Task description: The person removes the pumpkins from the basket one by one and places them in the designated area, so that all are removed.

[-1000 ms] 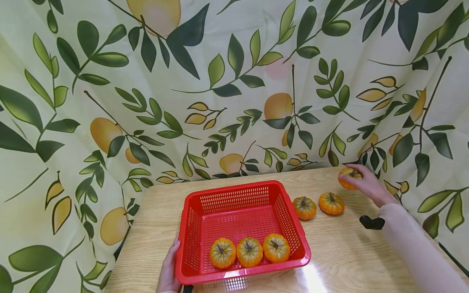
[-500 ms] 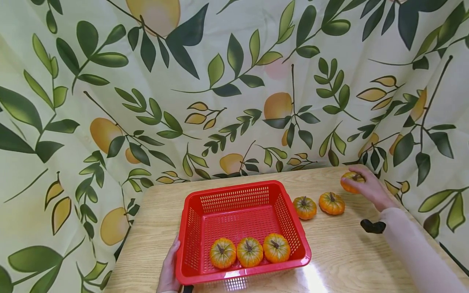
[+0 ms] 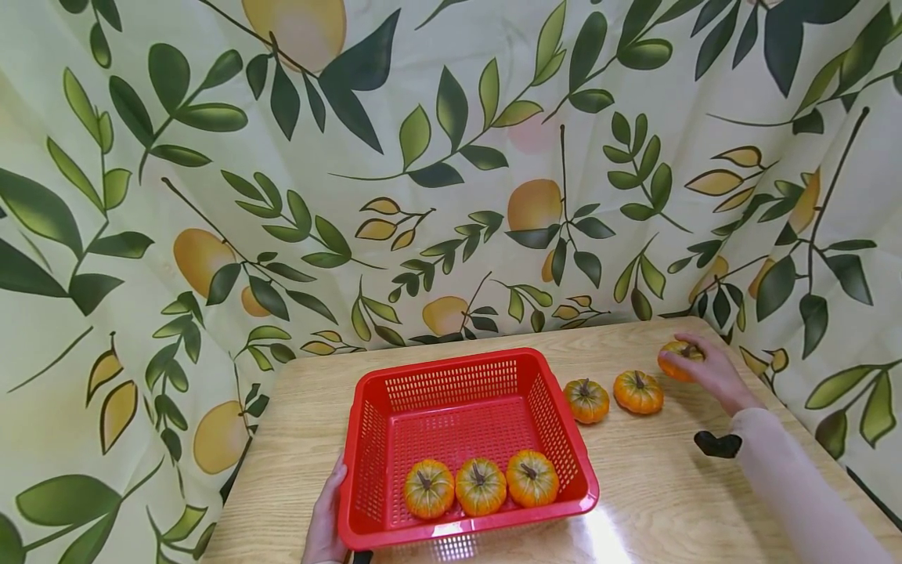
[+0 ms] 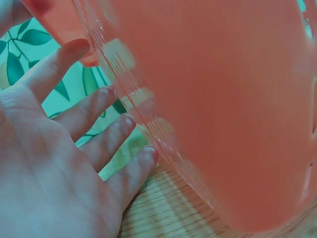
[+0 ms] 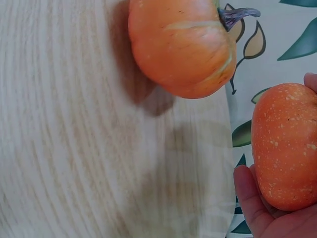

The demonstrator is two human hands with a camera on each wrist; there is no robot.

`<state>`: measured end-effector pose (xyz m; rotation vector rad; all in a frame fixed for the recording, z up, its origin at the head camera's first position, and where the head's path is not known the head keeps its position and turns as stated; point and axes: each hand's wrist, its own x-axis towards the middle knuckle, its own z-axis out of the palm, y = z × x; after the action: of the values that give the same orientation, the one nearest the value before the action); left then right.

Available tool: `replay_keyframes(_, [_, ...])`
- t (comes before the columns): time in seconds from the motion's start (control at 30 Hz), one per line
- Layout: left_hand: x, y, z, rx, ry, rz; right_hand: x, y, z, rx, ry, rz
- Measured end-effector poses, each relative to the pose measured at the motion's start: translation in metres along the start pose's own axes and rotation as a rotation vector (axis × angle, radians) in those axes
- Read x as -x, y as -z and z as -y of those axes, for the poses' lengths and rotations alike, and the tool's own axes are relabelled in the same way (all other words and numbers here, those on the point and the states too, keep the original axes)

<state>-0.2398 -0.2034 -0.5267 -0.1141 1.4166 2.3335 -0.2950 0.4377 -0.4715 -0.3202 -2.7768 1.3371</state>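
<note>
In the head view a red plastic basket with slotted walls sits on the table. Three small orange pumpkins line its near side. My left hand is at the basket's left side; the left wrist view shows its fingers straight and spread, fingertips at the red wall. At the far right corner of the table, my right hand grips another pumpkin, thumb and fingers around its sides. The right wrist view shows that speckled orange pumpkin in the hand, part of it cut off by the frame.
Two more pumpkins, one close by the basket's right wall and one farther right, lie on the wooden table. A leaf-and-fruit patterned cloth hangs behind and beside the table.
My right hand, with the pumpkin in it, has shifted slightly right and lower in the head view. The left hand, the basket and the other pumpkins look the same.
</note>
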Motion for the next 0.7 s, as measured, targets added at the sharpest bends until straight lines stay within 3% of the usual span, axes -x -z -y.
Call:
replay_keyframes(0.37, [0.0,-0.001,-0.002,0.002,0.019,-0.021,0.005,-0.002,-0.008,0.006,-0.067,0.046])
replay_keyframes(0.7, [0.0,-0.001,-0.001,0.01,0.015,-0.014,0.006,-0.008,-0.018,-0.002,-0.076,0.044])
